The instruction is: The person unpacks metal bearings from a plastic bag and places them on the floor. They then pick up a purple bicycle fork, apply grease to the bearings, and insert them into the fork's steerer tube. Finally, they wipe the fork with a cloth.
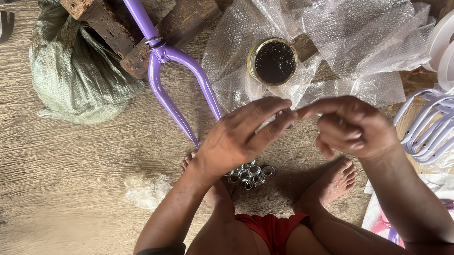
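Observation:
My left hand [242,134] and my right hand [350,125] meet fingertip to fingertip above the floor, pinching a small metal ring [290,121] that is mostly hidden between the fingers. My right forefinger points left onto it. Below the left hand lies a heap of several silver metal rings [251,174] on the wooden floor between my bare feet. A purple bicycle fork [177,74] lies to the left of my left hand. An open round tin of dark grease [273,61] sits on bubble wrap just beyond my hands.
Crumpled bubble wrap [354,32] covers the far right. A green woven sack [76,72] and rusty wooden blocks [133,25] lie at the far left. Lilac metal frame parts [433,125] lie at the right edge. A wad of white fluff [146,190] rests near my left arm.

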